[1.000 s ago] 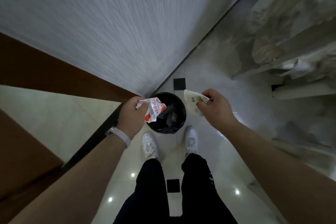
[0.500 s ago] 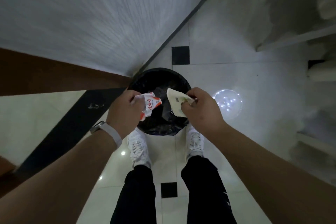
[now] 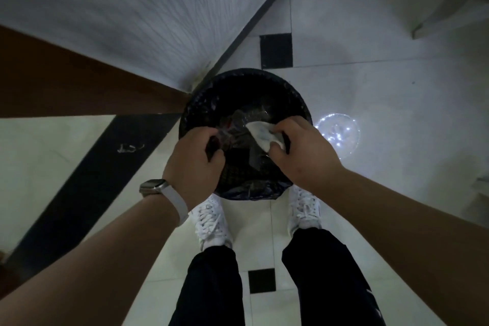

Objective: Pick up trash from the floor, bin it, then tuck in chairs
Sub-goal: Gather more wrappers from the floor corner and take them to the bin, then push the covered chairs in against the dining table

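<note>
Head view: right hand (image 3: 299,151) pinches paper (image 3: 260,135) over the bin (image 3: 238,79); left hand (image 3: 195,164) is curled (holding what, I cannot tell). Release low, inside the rim.

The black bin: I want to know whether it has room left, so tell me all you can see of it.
The bin is round and black, lined with a glossy dark bag, upright on pale floor tiles in a wall corner, just ahead of white shoes. Crumpled litter lies inside. The left hand and right hand, pinching white paper, hang over its mouth.
</note>
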{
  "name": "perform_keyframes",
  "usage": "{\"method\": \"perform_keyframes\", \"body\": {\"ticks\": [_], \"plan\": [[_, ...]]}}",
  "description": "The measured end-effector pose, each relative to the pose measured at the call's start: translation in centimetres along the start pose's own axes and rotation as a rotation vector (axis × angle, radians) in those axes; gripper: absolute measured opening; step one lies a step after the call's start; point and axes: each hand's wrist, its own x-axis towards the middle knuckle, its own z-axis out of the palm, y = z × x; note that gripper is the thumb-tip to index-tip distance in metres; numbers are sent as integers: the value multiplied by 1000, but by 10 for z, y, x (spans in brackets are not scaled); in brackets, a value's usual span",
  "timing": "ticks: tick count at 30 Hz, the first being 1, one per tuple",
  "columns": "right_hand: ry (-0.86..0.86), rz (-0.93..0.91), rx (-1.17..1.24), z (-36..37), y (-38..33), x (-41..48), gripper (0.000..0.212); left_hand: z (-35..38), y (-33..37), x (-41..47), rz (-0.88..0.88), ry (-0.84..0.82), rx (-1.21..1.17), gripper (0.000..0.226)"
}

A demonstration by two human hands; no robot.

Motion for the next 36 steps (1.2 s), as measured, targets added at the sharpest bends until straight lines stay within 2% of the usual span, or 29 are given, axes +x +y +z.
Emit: {"method": "perform_keyframes", "body": {"ticks": [9,17,23,28,36], "plan": [[147,-90,-68,-79,-56,-30,32,-72,62,-33,198,16,108,42],[298,-134,-96,-189,-89,-94,38,-131,160,-85,368,45,206,41],[362,-103,-212,-307,-99,-174,48,-192,253,-137,527,109,300,52],[450,-94,-324,-403,-101,-233,47,-232,348,-180,683,193,407,49],[603,-146,-373,-529,-71,-303,50,-254,500,-238,844,347,550,49]]}}
